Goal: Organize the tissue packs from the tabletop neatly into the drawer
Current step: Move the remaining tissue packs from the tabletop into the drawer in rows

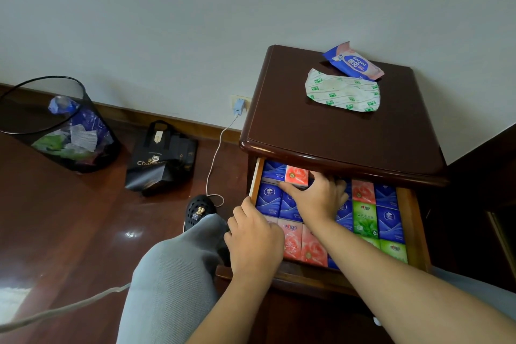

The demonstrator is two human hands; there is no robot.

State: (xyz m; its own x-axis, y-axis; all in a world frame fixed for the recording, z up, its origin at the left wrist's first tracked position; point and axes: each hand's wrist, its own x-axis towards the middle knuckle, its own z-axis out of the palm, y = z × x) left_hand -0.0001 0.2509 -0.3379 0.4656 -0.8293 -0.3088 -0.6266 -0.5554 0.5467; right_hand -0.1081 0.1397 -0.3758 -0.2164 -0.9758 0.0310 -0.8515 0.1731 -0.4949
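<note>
The open wooden drawer [410, 220] of the dark nightstand [321, 126] holds rows of small blue, pink and green tissue packs. My right hand [318, 198] reaches deep into the drawer, its thumb and fingers closed around a pink tissue pack [296, 174] in the back row. My left hand [254, 237] rests on the drawer's left front corner, fingers curled over the packs there. On the tabletop lie a blue-and-pink wipes pack [353, 63] and a white-and-green tissue pack [343, 91].
A black mesh waste bin [60, 126] with rubbish stands on the floor at left. A black paper bag [162, 156] lies near the wall. A charger [239, 107] with a white cable hangs from the socket. My knee in grey trousers [173, 274] is beside the drawer.
</note>
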